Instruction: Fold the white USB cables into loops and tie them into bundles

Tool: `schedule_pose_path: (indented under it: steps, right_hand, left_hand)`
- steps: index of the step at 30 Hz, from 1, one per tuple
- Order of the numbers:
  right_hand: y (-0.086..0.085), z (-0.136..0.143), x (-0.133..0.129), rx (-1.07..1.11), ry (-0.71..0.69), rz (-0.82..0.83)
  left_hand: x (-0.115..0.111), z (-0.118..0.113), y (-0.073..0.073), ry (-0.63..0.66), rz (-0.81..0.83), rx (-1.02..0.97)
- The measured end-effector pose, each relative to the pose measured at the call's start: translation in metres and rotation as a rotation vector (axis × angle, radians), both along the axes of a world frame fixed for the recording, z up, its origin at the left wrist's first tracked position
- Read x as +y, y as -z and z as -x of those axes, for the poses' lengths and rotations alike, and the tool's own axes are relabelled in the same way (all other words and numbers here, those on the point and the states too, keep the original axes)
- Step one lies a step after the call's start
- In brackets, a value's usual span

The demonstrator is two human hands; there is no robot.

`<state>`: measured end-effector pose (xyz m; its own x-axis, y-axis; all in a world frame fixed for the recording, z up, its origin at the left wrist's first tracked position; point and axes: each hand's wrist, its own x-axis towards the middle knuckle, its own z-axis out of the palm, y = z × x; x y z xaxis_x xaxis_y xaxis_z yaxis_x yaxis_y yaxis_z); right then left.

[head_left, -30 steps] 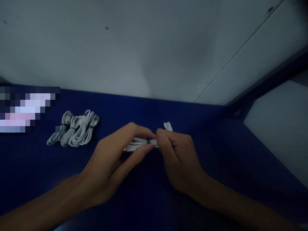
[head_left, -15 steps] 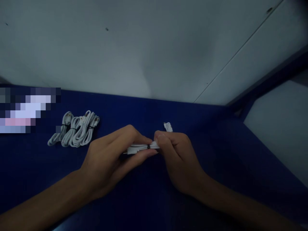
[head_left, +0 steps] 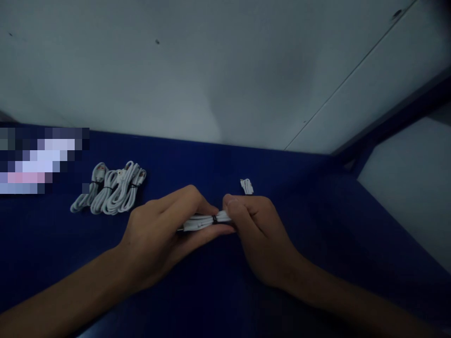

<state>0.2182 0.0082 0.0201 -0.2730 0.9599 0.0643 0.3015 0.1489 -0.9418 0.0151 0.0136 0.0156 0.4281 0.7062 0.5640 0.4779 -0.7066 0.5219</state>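
A coiled white cable (head_left: 201,222) with a black tie round its middle is held between my two hands, above the blue surface. My left hand (head_left: 158,230) is closed round its left part, thumb below and fingers above; a connector tip pokes out near the palm. On the right end, my right hand (head_left: 252,225) pinches the loops between thumb and curled fingers, which hide that end. Just beyond my right hand lies another bundled white cable (head_left: 247,186), partly covered by the hand.
Several tied white cable bundles (head_left: 114,192) lie side by side at the left on the blue tabletop (head_left: 190,159). A pale wall panel (head_left: 141,94) rises behind, with a blue frame bar (head_left: 398,115) at the right. A blurred-out patch (head_left: 45,159) covers something at far left.
The held cable has tilted and shifted slightly toward me and left, showing more of its loops. Both hands keep their hold; the cables on the table stay put.
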Motion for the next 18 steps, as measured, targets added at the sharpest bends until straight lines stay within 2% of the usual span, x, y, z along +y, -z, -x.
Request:
schedule_pose_path:
  steps: [9,18]
  right_hand:
    - [-0.0012,0.0002,0.0003,0.022,-0.010,0.040]
    - [0.0031,-0.0009,0.0016,0.068,0.062,0.106]
  left_hand:
    - [-0.0016,-0.0009,0.0010,-0.029,-0.031,0.010]
    - [0.0011,0.0001,-0.0061,0.120,0.100,-0.059]
